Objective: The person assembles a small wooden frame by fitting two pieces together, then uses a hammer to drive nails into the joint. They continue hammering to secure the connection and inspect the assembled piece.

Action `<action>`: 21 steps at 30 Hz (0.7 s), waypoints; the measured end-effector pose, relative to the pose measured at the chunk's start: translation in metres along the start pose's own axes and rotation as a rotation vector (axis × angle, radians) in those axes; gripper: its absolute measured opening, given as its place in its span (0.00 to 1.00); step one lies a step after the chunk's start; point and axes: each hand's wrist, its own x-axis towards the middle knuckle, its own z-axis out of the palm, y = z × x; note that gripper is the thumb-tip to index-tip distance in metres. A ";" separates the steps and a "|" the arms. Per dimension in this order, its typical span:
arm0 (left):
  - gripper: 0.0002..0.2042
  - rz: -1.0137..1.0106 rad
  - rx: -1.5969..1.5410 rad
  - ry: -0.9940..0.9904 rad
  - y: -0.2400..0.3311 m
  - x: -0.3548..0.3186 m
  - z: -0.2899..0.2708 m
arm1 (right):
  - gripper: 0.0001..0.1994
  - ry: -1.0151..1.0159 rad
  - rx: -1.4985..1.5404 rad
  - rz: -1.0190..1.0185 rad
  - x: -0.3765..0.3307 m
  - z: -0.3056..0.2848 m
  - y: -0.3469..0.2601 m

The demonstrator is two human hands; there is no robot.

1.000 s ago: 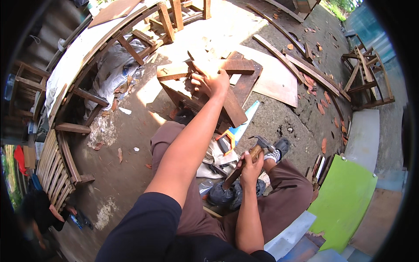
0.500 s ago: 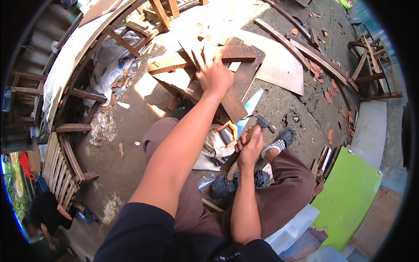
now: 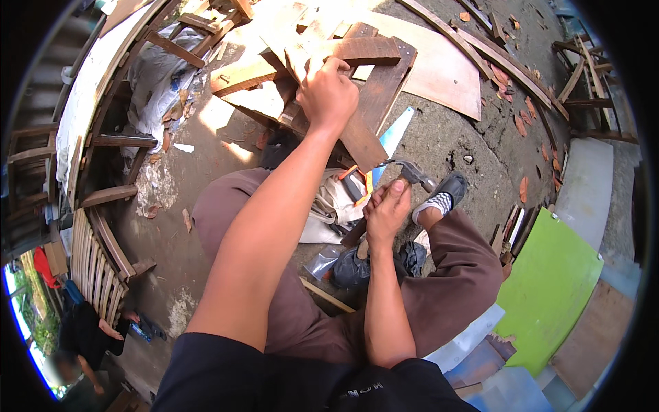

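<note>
My left hand (image 3: 328, 96) is closed on a wooden piece at the top of a rough wooden frame (image 3: 374, 51), its fingertips partly hidden. The frame has crossed planks and stands in front of me, partly in bright sun. My right hand (image 3: 388, 211) grips a claw hammer (image 3: 416, 174) close under its head, to the right of the frame's lower plank (image 3: 362, 143). Between the frame and my right hand lies a handsaw (image 3: 397, 134) with a pale blue blade and an orange and black handle.
A pale cloth bag (image 3: 328, 220) and a black plastic bag (image 3: 350, 269) lie between my legs. Beyond the frame is a thin plywood sheet (image 3: 446, 86). Long boards (image 3: 508, 62) lie far right, a green panel (image 3: 546, 281) nearer. Another person (image 3: 89, 336) sits at lower left.
My left hand has gone from spread fingers to fingers curled on the wood. My right hand still holds the hammer, slightly lower left. The view has shifted a little.
</note>
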 end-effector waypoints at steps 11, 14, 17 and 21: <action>0.09 -0.002 0.020 0.025 0.001 -0.001 0.002 | 0.20 -0.069 -0.109 0.036 0.004 -0.009 -0.011; 0.10 -0.015 0.030 0.018 0.001 0.000 0.002 | 0.20 -0.114 -0.141 0.079 0.011 -0.019 -0.015; 0.11 -0.016 0.049 0.018 -0.001 0.001 0.003 | 0.20 -0.163 -0.188 0.060 0.017 -0.027 -0.017; 0.11 0.011 0.064 0.039 -0.003 0.002 0.005 | 0.19 -0.211 -0.229 0.060 0.023 -0.034 -0.019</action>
